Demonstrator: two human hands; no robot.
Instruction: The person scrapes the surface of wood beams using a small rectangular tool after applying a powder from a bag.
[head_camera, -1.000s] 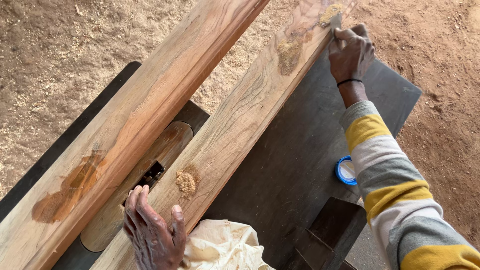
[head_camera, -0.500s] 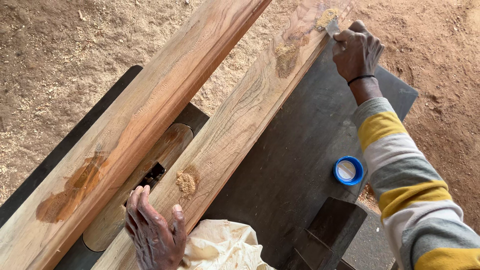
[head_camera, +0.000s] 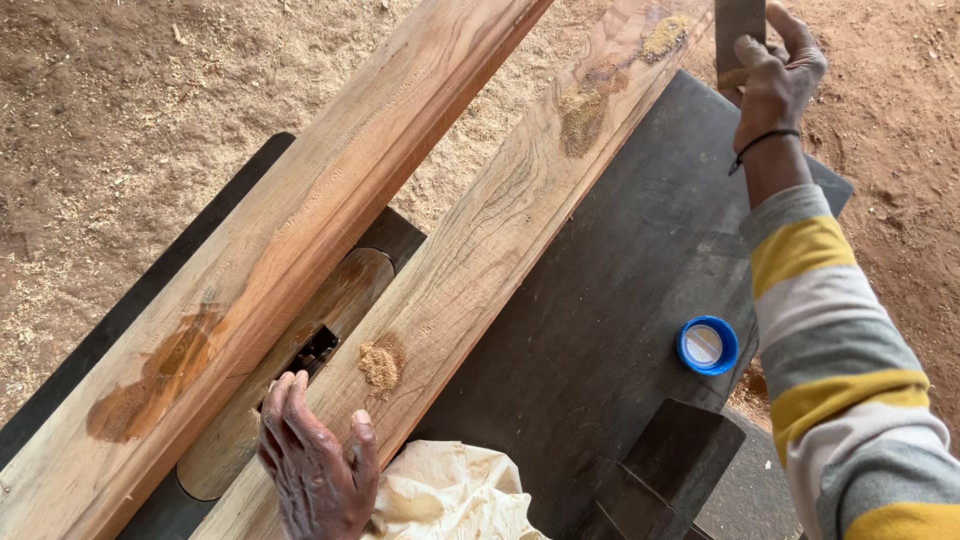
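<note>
You're filling the flat plank (head_camera: 470, 270), the one running from the lower left of the frame up to the top right, and you're in the middle of the spreading step. Your right hand (head_camera: 775, 75) is sitting at the top right, fingers closed around a small dark flat scraper (head_camera: 738, 35), its blade held just off the plank's far end. Beside it, patches of sawdust filler (head_camera: 590, 105) are lying on the wood, a yellower dab above a browner smear. Your left hand (head_camera: 315, 465) is resting at the bottom centre, fingers spread flat on the near end of the plank, gripping nothing, just steadying it. Just above that hand, a small untouched heap of sawdust (head_camera: 381, 363) is waiting on the board.

By my reading, the next move is calling for the blade to come down onto the upper patches at a shallow angle, with the left hand holding the board firm.

The moulded plank (head_camera: 300, 250) is lying parallel on the left, carrying a dark orange stain (head_camera: 160, 375) near the lower left. As for packaging, a round blue bottle cap (head_camera: 708, 346) with a white inside is lying open-side up on the dark table (head_camera: 610, 300), right of centre, well apart from both hands. A crumpled cream bag (head_camera: 450, 495) is sitting at the bottom edge, touching your left hand; no label is showing on either
</note>
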